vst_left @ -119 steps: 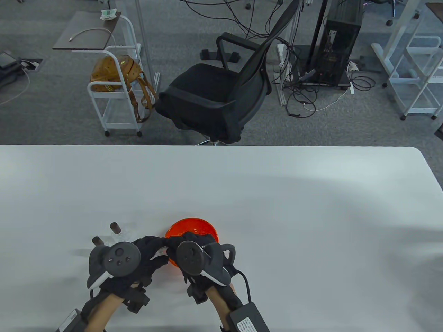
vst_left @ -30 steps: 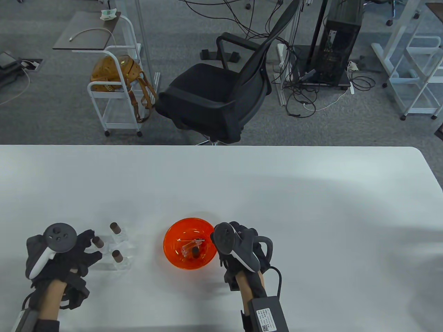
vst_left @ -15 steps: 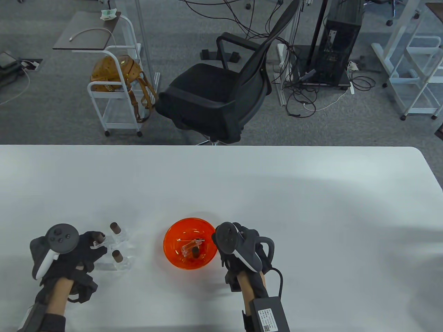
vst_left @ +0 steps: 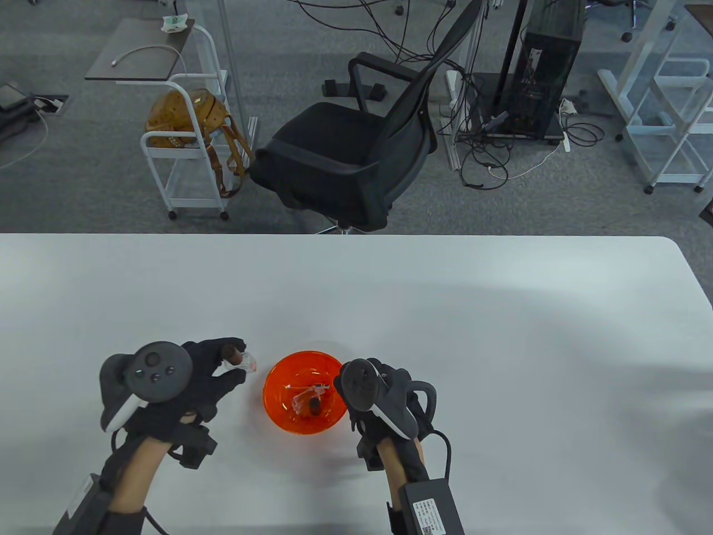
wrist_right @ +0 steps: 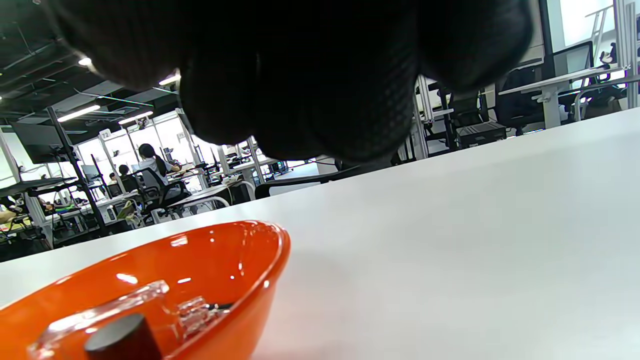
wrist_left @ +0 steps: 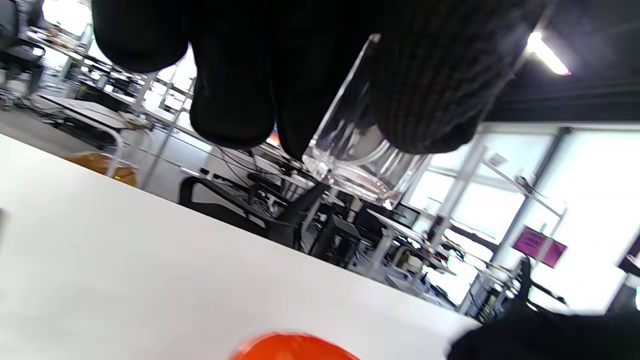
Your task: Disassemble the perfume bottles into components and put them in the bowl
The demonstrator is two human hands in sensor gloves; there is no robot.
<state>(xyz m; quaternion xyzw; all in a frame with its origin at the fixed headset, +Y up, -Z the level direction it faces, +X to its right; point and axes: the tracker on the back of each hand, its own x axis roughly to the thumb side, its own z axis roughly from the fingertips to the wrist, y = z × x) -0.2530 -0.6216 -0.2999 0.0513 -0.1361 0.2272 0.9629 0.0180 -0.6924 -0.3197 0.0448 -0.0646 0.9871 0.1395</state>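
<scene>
My left hand (vst_left: pixel 237 365) holds a clear glass perfume bottle (vst_left: pixel 247 362) with a brown cap, lifted off the table just left of the orange bowl (vst_left: pixel 277 372). In the left wrist view my gloved fingers (wrist_left: pixel 230 100) wrap the bottle's clear body (wrist_left: pixel 352 150), with the bowl's rim (wrist_left: pixel 290 348) below. A clear bottle body (vst_left: pixel 303 398) and a brown cap (vst_left: pixel 314 407) lie in the bowl, also seen as body (wrist_right: pixel 125 305) and cap (wrist_right: pixel 122 340) up close. My right hand (vst_left: pixel 390 387) sits by the bowl's right rim (wrist_right: pixel 250 260), holding nothing. The other bottles are hidden under my left hand.
The white table (vst_left: pixel 445 312) stretches far and right of the bowl. A black office chair (vst_left: pixel 345 156) stands beyond the far edge. A black pack (vst_left: pixel 431 504) is strapped to my right forearm near the front edge.
My left hand took one bottle from the group at the left, lifted it and carried it right toward the bowl. The right hand stayed beside the bowl.
</scene>
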